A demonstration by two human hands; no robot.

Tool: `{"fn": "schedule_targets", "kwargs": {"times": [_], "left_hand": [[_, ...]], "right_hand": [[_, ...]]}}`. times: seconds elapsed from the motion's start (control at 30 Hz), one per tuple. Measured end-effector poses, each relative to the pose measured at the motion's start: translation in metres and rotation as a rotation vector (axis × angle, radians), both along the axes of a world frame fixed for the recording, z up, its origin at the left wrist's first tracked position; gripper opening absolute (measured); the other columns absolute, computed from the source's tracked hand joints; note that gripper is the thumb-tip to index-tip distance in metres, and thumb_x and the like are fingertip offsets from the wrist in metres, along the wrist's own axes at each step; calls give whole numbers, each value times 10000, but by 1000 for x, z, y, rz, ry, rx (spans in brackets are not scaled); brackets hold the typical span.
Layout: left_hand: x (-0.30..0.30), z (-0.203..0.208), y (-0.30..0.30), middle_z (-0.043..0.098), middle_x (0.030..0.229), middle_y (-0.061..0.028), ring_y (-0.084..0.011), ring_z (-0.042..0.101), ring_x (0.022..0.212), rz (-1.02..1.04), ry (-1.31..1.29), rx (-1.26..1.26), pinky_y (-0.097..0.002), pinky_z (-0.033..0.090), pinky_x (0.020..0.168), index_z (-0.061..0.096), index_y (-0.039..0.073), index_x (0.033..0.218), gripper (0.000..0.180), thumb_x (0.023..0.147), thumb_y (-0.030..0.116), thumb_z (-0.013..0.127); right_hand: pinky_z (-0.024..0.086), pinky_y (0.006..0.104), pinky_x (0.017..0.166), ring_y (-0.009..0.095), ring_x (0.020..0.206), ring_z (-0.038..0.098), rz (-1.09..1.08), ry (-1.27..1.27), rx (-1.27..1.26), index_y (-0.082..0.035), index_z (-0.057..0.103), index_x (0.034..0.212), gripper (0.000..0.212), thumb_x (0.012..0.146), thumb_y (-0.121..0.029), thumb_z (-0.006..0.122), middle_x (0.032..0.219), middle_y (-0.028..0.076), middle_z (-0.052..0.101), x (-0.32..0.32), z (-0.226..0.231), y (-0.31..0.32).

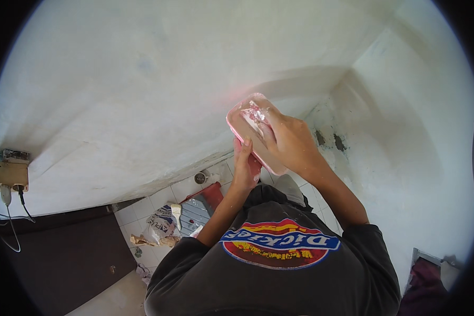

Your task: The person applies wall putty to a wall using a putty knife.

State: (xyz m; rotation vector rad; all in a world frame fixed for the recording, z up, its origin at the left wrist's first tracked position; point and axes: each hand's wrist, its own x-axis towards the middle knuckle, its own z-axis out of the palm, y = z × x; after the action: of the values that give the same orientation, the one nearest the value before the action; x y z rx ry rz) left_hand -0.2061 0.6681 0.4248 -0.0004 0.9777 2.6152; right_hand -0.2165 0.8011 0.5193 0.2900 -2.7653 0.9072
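Observation:
A shallow pink tray [237, 125] with rounded corners is held up in front of my chest, close to the wall. My left hand [244, 167] grips its near left side, the thumb over the rim and the other fingers hidden beneath. My right hand [291, 138] reaches over the tray from the right, fingers bent down and closed against its inside. White paste [254, 117] lies smeared by those fingertips. Whether the right hand pinches a small tool there is hidden by the hand itself.
A white wall [142, 79] stands ahead, meeting another at a corner on the right. On the tiled floor are a paintbrush [176, 215], a plastic bag [160, 224], a ribbed grey-and-red tray [195, 213] and a small cup [200, 177]. A socket box [11, 175] with cables hangs left.

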Motion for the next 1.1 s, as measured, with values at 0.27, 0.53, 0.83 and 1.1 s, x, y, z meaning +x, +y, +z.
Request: {"fn": "schedule_targets", "kwargs": {"times": [0.27,0.53,0.83,1.1], "left_hand": [[-2,-6,0,399,1438,-119,-271,446,1311,5,-6,-1,-455,419,1046,230,123,1476,636,989,417,515],[0,3,-1,405,1414,-127,-257,455,1294,-4,0,4,-466,454,1010,217,136,1465,613,991,340,548],[-10,4,-1,416,1399,-127,-267,456,1294,2,20,-180,-478,448,1016,233,109,1457,664,962,405,561],[-20,25,-16,439,1384,-126,-225,484,1267,-81,-20,-53,-410,455,1020,254,68,1451,641,963,304,597]], "right_hand": [[514,487,684,404,765,648,-25,-34,-73,-28,565,1174,277,925,-146,531,889,221,661,9,8,-2],[520,477,639,396,720,656,20,54,48,-9,535,1174,283,927,-146,520,819,214,663,-5,-20,8],[492,321,647,164,686,623,-217,-33,-476,-17,607,1047,219,915,-185,655,781,134,647,-8,-5,52],[485,247,734,59,809,584,-204,-179,-1018,-4,639,1043,225,887,-147,717,923,6,662,11,-18,81]]}}
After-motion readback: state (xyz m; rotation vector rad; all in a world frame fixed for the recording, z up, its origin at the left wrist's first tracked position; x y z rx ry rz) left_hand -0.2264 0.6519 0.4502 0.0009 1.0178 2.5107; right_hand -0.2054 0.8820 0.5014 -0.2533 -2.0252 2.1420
